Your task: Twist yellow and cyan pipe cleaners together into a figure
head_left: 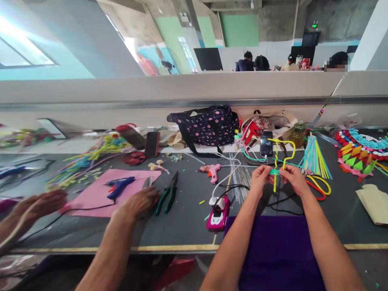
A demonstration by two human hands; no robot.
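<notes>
Both my hands are raised over the dark table, pinching a bent yellow pipe cleaner (289, 142) shape with a twisted stem. A short green piece crosses the stem between my fingers. My left hand (261, 180) is closed on the left end of the green piece beside the stem. My right hand (293, 178) grips the lower end of the yellow loop, close to the stem. Behind the hands lies a phone (266, 143) with a white cable plugged in. Scissors (318, 188) with red and yellow handles lie by my right wrist.
A magenta power strip (218, 214) with plugs and cables sits left of my arms. Pink glue gun (211, 171), pliers (168, 196) and pipe cleaner bundle (317, 157) lie around. At left, a co-worker's hands (142, 202) are near a blue glue gun (119, 188) on pink sheet.
</notes>
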